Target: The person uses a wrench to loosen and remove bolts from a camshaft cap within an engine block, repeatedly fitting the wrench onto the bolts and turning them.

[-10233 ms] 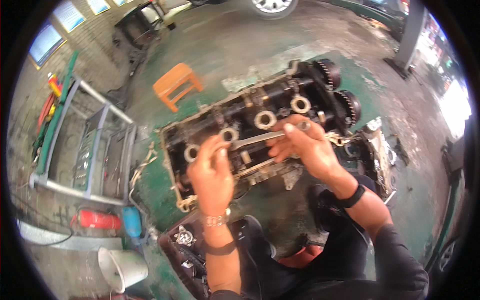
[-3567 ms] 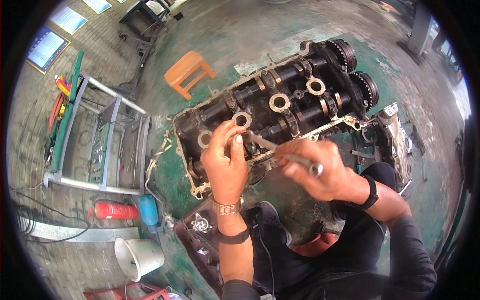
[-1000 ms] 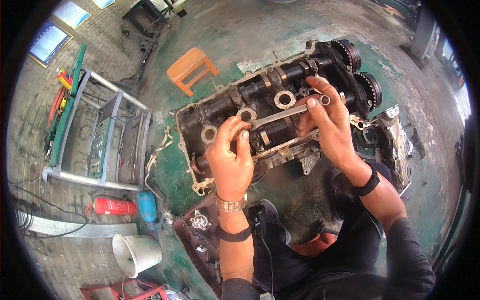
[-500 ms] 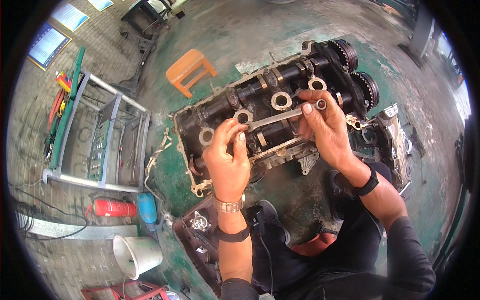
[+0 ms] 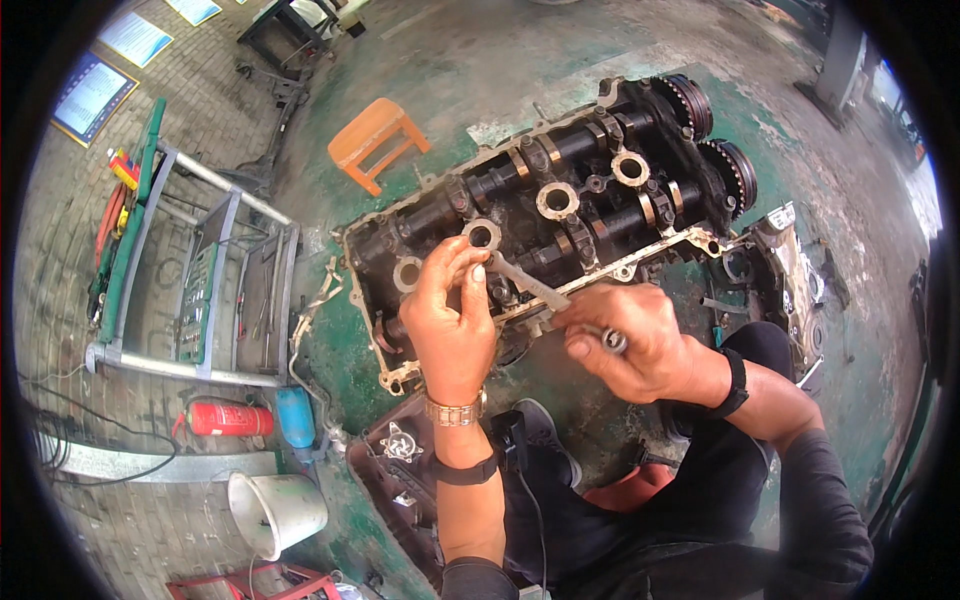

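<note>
At the far left, a metal tool trolley [image 5: 200, 370] with a green edge stands on the floor, with a red fire extinguisher [image 5: 230, 419] and a blue cylinder [image 5: 295, 415] near its lower corner. Below them is a white bucket [image 5: 298, 503]. An orange stool [image 5: 372, 132] stands past the far long edge of the engine's cylinder head [image 5: 658, 247], which lies slantwise on the floor. Near that head's near left corner, a brown tray [image 5: 373, 473] carries a star-shaped metal part [image 5: 401, 445] and smaller pieces.

Your left hand [image 5: 448, 330], with a metal watch at the wrist, reaches over the cylinder head's near long edge; its thumb and fingers pinch the upper left end of a steel wrench [image 5: 540, 290], just beside a pale round ring [image 5: 482, 235]. The wrench slants down to the right across that near edge. Your right hand [image 5: 635, 340], a black band at its wrist, is curled around the lower part, and the ring end juts out below your fingers. Two dark toothed sprockets [image 5: 738, 175] sit at the head's right end, and a metal housing [image 5: 795, 280] lies beyond its near right corner
</note>
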`<control>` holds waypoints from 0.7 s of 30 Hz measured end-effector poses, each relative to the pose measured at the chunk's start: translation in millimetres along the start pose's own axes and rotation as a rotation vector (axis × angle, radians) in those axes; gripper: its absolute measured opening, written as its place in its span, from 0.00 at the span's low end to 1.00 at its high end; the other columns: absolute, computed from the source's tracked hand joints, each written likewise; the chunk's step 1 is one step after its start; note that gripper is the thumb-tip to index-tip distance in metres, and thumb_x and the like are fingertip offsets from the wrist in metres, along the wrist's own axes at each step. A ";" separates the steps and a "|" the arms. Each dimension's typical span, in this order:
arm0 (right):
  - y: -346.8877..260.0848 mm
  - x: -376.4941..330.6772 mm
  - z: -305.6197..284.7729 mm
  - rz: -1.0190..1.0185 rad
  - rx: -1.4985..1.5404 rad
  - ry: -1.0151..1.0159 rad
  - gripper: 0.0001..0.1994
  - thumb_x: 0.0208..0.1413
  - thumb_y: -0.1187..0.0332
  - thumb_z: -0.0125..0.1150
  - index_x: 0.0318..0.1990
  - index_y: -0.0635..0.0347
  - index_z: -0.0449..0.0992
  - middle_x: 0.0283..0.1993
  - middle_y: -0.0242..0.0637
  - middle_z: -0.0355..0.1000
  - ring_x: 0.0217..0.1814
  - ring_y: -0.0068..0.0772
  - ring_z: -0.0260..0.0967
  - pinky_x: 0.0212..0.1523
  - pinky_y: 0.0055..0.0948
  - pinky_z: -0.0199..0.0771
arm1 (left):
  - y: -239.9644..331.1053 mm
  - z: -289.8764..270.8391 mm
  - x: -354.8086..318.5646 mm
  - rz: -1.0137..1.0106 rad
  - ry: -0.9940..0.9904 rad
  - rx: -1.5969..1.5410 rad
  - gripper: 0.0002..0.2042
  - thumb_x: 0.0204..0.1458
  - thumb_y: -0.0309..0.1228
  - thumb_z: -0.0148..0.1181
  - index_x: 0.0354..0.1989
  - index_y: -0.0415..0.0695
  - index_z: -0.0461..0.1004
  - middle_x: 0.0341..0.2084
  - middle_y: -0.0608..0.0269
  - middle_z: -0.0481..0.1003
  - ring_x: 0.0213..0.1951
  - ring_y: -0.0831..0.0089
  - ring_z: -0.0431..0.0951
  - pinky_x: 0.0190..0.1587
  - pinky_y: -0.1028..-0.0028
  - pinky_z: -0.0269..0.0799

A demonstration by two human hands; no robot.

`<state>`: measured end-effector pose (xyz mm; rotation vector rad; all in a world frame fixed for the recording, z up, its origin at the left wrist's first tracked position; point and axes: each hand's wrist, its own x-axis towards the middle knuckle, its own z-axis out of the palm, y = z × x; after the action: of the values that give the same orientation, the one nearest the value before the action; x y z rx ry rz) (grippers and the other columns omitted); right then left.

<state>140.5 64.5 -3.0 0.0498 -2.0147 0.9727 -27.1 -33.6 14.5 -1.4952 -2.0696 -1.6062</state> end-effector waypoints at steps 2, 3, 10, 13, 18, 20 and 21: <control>-1.5 3.1 6.4 -0.097 -0.062 0.009 0.13 0.45 0.72 0.69 0.37 0.61 0.72 0.29 0.41 0.72 0.28 0.46 0.73 0.26 0.37 0.71 | -1.3 0.4 -0.7 -0.025 -0.010 -0.029 0.13 0.55 0.18 0.55 0.49 0.34 0.71 0.35 0.52 0.80 0.38 0.71 0.81 0.43 0.75 0.75; -2.4 3.2 8.5 -0.097 -0.062 0.009 0.13 0.45 0.72 0.69 0.37 0.61 0.72 0.29 0.41 0.72 0.28 0.46 0.73 0.26 0.37 0.71 | -2.0 0.2 -1.0 -0.051 -0.018 -0.056 0.13 0.55 0.18 0.55 0.49 0.34 0.71 0.35 0.52 0.80 0.38 0.71 0.81 0.42 0.75 0.75; -9.9 7.0 15.4 -0.133 -0.123 -0.072 0.17 0.42 0.67 0.72 0.38 0.59 0.71 0.26 0.38 0.70 0.24 0.44 0.70 0.22 0.37 0.68 | -5.9 2.4 -2.4 -0.070 0.006 -0.103 0.13 0.54 0.19 0.55 0.49 0.34 0.71 0.36 0.52 0.80 0.39 0.70 0.81 0.43 0.73 0.75; -12.4 7.0 15.7 -0.125 -0.133 -0.101 0.17 0.43 0.66 0.72 0.37 0.59 0.71 0.24 0.38 0.69 0.22 0.43 0.70 0.21 0.37 0.68 | -6.1 3.1 -2.6 -0.083 0.034 -0.132 0.13 0.54 0.19 0.55 0.49 0.33 0.71 0.37 0.52 0.80 0.40 0.70 0.81 0.43 0.73 0.75; -9.8 7.0 9.7 -0.089 -0.099 -0.112 0.14 0.46 0.67 0.69 0.39 0.60 0.72 0.25 0.39 0.70 0.24 0.43 0.71 0.23 0.37 0.70 | -2.3 -0.3 -2.8 -0.054 -0.008 -0.047 0.13 0.54 0.19 0.56 0.49 0.34 0.71 0.37 0.53 0.80 0.40 0.70 0.81 0.44 0.74 0.75; -3.3 8.6 6.0 -0.056 -0.061 -0.060 0.13 0.48 0.68 0.68 0.39 0.60 0.72 0.27 0.40 0.72 0.26 0.44 0.72 0.24 0.37 0.71 | -1.9 -1.5 -2.4 -0.058 -0.012 -0.036 0.13 0.54 0.19 0.56 0.49 0.34 0.71 0.37 0.53 0.80 0.40 0.71 0.81 0.43 0.74 0.75; -0.1 9.5 3.5 -0.024 -0.023 -0.010 0.12 0.50 0.69 0.66 0.40 0.60 0.72 0.29 0.41 0.73 0.27 0.44 0.73 0.26 0.36 0.72 | -1.8 -2.1 -2.3 -0.063 -0.015 -0.026 0.13 0.54 0.19 0.57 0.49 0.34 0.71 0.37 0.53 0.80 0.39 0.71 0.81 0.43 0.74 0.75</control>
<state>132.2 65.0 2.8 0.0658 -2.0295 0.9353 -28.2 -36.5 12.9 -1.4690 -2.1322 -1.6546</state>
